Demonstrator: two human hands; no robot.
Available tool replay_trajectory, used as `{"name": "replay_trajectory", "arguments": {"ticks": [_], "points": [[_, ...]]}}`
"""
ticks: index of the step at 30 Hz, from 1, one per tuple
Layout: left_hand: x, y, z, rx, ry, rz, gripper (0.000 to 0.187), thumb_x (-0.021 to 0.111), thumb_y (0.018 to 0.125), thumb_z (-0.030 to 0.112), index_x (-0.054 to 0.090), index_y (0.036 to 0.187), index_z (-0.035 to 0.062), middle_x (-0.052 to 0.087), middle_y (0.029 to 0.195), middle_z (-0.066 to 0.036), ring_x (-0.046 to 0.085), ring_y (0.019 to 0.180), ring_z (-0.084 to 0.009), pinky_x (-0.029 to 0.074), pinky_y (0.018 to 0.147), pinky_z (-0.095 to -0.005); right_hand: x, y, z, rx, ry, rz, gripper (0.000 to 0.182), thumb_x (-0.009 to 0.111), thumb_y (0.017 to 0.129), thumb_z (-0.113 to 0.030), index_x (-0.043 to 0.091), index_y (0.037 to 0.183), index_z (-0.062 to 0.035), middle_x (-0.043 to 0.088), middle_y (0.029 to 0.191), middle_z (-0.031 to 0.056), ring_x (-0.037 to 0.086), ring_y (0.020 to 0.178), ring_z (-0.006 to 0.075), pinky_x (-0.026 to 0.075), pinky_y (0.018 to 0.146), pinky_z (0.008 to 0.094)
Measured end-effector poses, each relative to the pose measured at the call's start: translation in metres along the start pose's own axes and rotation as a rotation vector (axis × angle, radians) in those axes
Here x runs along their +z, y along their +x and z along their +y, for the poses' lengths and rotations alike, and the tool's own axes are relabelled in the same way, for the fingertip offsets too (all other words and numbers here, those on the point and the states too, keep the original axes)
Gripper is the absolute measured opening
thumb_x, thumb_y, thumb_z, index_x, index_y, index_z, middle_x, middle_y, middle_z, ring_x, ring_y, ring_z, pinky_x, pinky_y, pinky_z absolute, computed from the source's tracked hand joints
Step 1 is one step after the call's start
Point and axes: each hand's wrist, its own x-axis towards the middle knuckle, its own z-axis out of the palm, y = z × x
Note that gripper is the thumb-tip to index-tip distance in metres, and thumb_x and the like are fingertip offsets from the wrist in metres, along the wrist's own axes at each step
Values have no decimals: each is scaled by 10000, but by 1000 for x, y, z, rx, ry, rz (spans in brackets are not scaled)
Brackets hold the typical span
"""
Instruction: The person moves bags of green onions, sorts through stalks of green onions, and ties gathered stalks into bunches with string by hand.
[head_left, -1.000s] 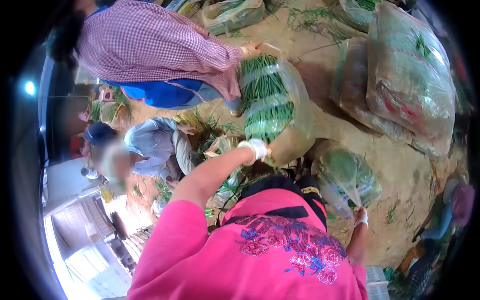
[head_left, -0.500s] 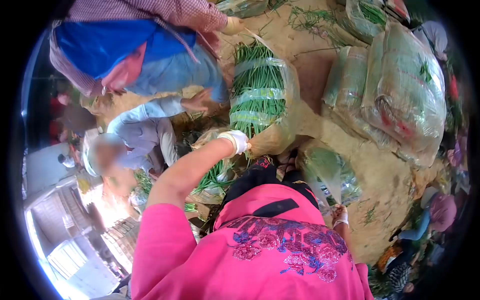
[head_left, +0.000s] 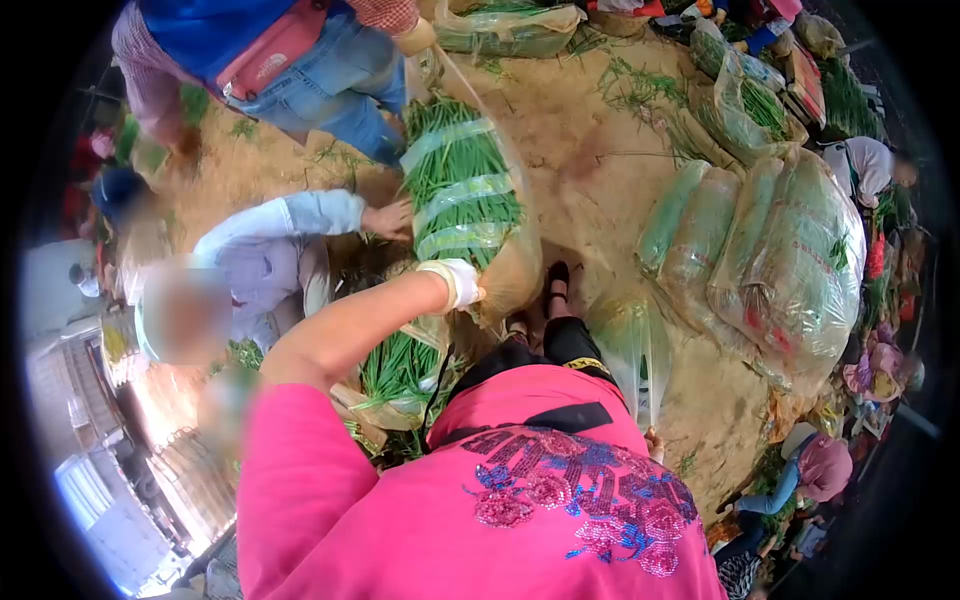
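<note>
My left hand (head_left: 462, 284), in a white glove or wrap, grips the lower end of the clear plastic bag (head_left: 520, 265). Inside this bag lie bundled long green stalks (head_left: 462, 190) with pale bands around them. My right hand (head_left: 655, 442) shows only in part beside my pink shirt, closed on the gathered top of a second clear bag (head_left: 637, 345) with something green in it. At the upper end of the stalk bag, a co-worker's gloved hand (head_left: 415, 38) holds the plastic. Another co-worker's hand (head_left: 388, 220) touches the left side of the bundle.
Large filled plastic bags (head_left: 800, 270) lie on the dirt ground at the right. An open bag of green stalks (head_left: 400, 368) stands by my left leg. Co-workers are at the left and the upper left; more people (head_left: 815, 465) are at the right edge. Loose stalks (head_left: 640, 85) lie at the top.
The stalk bag has shifted left in view, with my left hand on it. The crouching co-worker's hand has come against the bundle. My right hand is now mostly hidden by my shirt.
</note>
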Motion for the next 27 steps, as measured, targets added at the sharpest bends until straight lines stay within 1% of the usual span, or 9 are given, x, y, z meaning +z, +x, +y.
{"name": "replay_trajectory", "arguments": {"ticks": [3,7,8,9,11,13,18,23,27], "points": [[-11,6,-46,183,352,-53,351,436,846,347,632,896,60,627,895,-163,599,844,-307,455,771,-381,30,44,18,-99,-33,147,288,429,841,-347,566,707,-133,329,442,-28,330,402,126,304,376,261],[-33,2,-76,-360,-159,-64,261,471,818,249,583,981,78,599,843,-140,596,880,-310,482,749,-366,104,49,13,-55,-68,166,280,435,838,-342,565,706,-133,327,441,-29,327,402,126,300,376,260],[-14,13,-102,-155,80,-13,295,461,834,295,605,942,61,619,878,-133,598,878,-302,478,743,-372,124,49,6,-46,-69,158,278,437,838,-341,564,705,-133,327,441,-29,327,402,126,299,376,260],[-45,11,-85,-405,-162,-53,350,452,844,352,625,882,50,630,891,-141,597,873,-294,468,749,-369,145,49,-2,-42,-73,149,276,438,837,-340,564,705,-133,327,441,-29,326,402,126,298,376,259],[-39,23,-107,-19,178,36,394,433,849,394,637,849,56,640,867,-138,595,867,-288,457,760,-373,182,45,-16,-31,-96,130,272,441,836,-337,563,704,-132,326,441,-30,325,402,125,296,376,259],[-90,17,-76,-376,-205,-67,430,361,897,367,619,900,22,613,931,-184,573,910,-334,442,794,-401,217,44,-30,-36,-110,111,269,444,835,-334,562,703,-132,325,441,-30,324,402,125,294,376,258],[-113,30,-119,-283,-279,-169,432,372,869,381,619,945,35,598,989,-192,561,944,-342,429,825,-401,289,25,-42,-73,-101,92,259,452,832,-328,561,702,-132,323,441,-31,322,403,124,288,375,256],[-122,56,-168,-301,-522,-91,407,407,831,402,649,888,80,633,910,-156,599,872,-310,451,786,-370,343,5,-38,-105,-128,73,250,459,829,-321,559,700,-131,321,441,-33,319,403,123,283,375,255],[-158,69,-230,-316,-569,258,367,450,805,372,662,758,77,649,716,-92,610,718,-243,465,687,-321,378,-2,-30,-112,-111,83,243,465,826,-316,557,698,-131,319,441,-34,317,403,123,279,375,253]]}}
